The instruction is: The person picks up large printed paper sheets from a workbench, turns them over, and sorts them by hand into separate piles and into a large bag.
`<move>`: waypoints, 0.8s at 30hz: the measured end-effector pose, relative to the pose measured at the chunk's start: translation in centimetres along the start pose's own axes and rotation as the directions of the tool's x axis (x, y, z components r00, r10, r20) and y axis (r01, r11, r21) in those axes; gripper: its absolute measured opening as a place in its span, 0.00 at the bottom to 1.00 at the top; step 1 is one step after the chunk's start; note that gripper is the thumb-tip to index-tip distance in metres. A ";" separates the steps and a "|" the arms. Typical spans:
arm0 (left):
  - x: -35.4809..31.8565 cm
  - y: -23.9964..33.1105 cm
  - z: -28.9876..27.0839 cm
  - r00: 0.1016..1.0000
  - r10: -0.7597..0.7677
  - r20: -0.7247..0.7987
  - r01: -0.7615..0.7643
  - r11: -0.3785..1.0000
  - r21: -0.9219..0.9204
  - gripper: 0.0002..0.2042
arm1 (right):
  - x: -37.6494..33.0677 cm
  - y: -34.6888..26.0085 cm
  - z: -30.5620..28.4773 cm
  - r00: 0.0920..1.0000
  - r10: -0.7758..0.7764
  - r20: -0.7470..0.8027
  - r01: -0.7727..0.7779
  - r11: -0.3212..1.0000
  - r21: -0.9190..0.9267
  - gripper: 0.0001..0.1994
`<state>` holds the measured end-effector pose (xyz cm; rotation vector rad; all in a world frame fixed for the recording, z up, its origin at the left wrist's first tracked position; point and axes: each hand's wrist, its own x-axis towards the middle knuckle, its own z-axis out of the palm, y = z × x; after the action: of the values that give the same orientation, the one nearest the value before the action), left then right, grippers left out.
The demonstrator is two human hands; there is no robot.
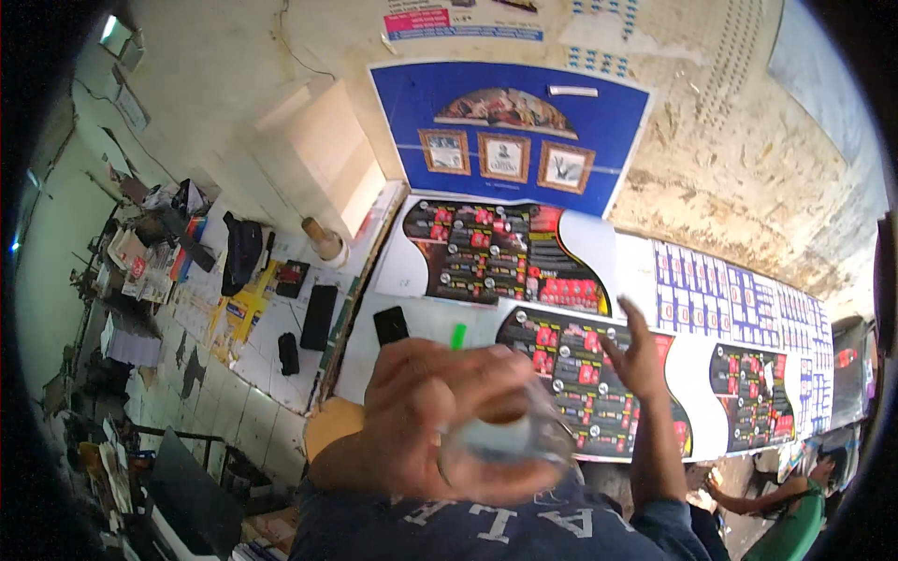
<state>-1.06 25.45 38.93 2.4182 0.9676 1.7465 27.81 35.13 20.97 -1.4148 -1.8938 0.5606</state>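
Here the left hand [440, 421] grips a clear cup [510, 435] with green straw [457, 336].

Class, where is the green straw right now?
In the head view, the green straw stands low centre, rising from the clear cup in the left hand.

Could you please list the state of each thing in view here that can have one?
Left hand: closed around a clear plastic cup.
Clear plastic cup: held close to the camera, green straw sticking up.
Right hand: raised, open, holding nothing.
Printed sheets: lying flat on the table.
Black phone: lying flat on the table.
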 end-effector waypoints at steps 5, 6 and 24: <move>6.7 2.5 -3.1 0.994 0.093 0.064 -0.096 0.995 0.034 0.40 | -7.6 14.0 7.6 0.949 0.314 -0.026 -0.309 0.910 -0.277 0.41; 7.0 1.8 -3.8 0.982 0.163 0.093 -0.169 0.983 0.069 0.39 | -8.7 14.4 8.6 0.916 0.400 -0.039 -0.390 0.863 -0.320 0.42; 9.9 2.6 0.7 0.857 -0.135 -0.497 -0.219 0.778 -0.589 0.23 | -11.6 13.7 9.6 0.886 0.393 -0.245 -0.461 0.794 -0.396 0.33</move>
<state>2.66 28.37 48.08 1.5831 0.2186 2.3145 31.41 28.98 1.89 -2.1573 -1.6376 0.2104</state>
